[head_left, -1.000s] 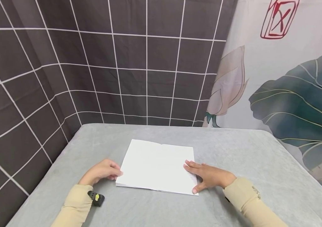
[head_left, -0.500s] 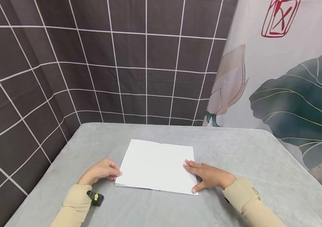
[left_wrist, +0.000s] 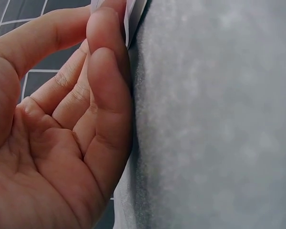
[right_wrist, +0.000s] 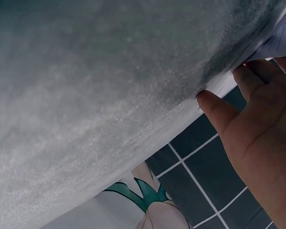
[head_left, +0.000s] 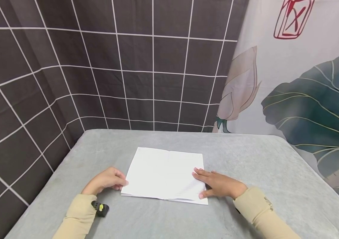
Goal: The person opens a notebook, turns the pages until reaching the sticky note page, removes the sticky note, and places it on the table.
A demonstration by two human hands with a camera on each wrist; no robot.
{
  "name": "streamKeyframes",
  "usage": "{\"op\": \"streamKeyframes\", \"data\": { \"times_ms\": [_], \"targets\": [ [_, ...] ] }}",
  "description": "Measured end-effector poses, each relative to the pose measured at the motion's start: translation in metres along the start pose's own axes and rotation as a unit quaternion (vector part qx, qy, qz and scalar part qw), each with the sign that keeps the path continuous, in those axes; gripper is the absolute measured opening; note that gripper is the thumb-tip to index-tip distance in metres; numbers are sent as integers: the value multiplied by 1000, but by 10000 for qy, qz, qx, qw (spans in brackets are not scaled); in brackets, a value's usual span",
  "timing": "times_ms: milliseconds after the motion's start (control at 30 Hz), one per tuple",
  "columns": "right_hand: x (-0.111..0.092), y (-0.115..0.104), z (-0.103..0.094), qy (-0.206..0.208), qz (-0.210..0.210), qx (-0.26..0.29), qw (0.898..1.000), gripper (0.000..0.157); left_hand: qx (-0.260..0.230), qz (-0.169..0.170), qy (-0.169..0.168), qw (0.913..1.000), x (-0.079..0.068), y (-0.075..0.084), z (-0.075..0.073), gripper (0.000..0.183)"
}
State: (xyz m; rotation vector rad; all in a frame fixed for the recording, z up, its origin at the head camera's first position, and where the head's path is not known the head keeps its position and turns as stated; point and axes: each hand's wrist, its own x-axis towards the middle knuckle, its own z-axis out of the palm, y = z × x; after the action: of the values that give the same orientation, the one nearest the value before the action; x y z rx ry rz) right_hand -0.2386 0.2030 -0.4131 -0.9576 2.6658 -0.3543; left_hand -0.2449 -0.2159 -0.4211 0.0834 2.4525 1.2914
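An open notebook (head_left: 160, 176) lies on the grey-covered table, its pages looking mostly white. My left hand (head_left: 106, 181) pinches its left edge, thumb uppermost and the other fingers curled beneath; a sliver of paper shows at those fingertips in the left wrist view. On the right page my right hand (head_left: 218, 184) rests with fingers extended and spread over the edge, the thumb drawn in near the lower corner. Beside that thumb the top page bows up from the sheets below. A lined, bent page (right_wrist: 280, 42) shows near the fingers in the right wrist view.
The table (head_left: 253, 159) has a soft grey cover. Behind and to the left hangs a dark cloth with a white grid (head_left: 139, 83). A pale curtain (head_left: 262, 116) printed with lotus shapes hangs at the right. A black strap device (head_left: 101, 209) sits on the left wrist.
My right thumb has slid inward from the page's lower right corner, and the top page there has shifted left and bowed up. The left hand keeps its hold in place.
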Motion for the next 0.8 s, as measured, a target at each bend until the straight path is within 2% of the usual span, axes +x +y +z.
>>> {"op": "streamKeyframes", "data": {
  "times_ms": [167, 633, 733, 800],
  "targets": [
    [0, 0, 0, 13, -20, 98, 9999, 81, 37, -54, 46, 10000, 0, 1, 0, 12],
    [1, 0, -1, 44, -26, 188, 9998, 78, 162, 122, -13, 9998, -3, 1, -1, 15],
    [1, 0, -1, 36, -23, 216, 9998, 78, 259, 226, 189, 9992, -5, 4, -1, 17],
    [0, 0, -2, 31, -7, 249, 9997, 78, 454, 361, 505, 9970, -5, 6, 1, 18]
  ]
}}
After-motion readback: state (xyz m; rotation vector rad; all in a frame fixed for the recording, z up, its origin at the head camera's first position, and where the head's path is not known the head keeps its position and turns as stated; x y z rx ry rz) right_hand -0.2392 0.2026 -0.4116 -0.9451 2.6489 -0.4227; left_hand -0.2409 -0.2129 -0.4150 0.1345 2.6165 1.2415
